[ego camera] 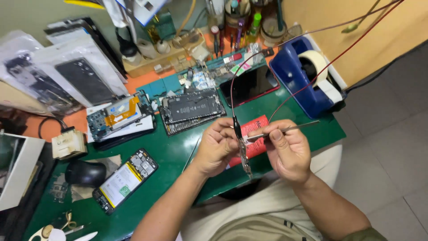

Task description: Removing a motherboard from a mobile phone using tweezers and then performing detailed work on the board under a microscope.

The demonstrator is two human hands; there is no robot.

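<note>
From the head camera, the left hand (217, 147) is pinching a narrow circuit board (244, 154) between thumb and fingers, holding it upright above the near edge of the green mat (178, 156). The board is long and thin, grey-silver with tiny parts along it, and a black clip (237, 127) on a red wire (285, 40) is gripping its top end. The right hand (287, 151) is closing around metal tweezers (290, 130), their tips touching the board's upper part. A red card (258, 138) is lying just behind the hands. Farther back, an opened phone (191, 110) is resting beside a blue tape dispenser (303, 76).
</note>
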